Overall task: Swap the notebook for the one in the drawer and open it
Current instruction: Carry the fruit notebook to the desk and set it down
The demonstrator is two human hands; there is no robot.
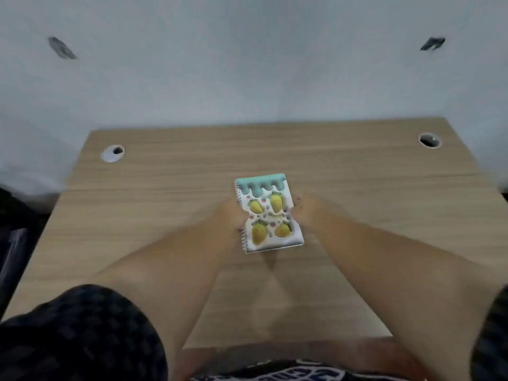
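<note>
A small spiral notebook (268,215) with a white cover, teal drips along the top and yellow fruit figures lies closed near the middle of the wooden desk (165,204). Its wire spiral runs down the left edge. My left hand (229,215) grips the left side at the spiral. My right hand (306,211) grips the right edge. Both hands are motion-blurred, so the fingers are hard to make out. No drawer shows in this view.
Two round cable holes sit at the desk's back corners, the left hole (112,153) and the right hole (429,140). A pale wall (247,64) rises right behind the desk. Dark objects (13,229) stand off the left edge.
</note>
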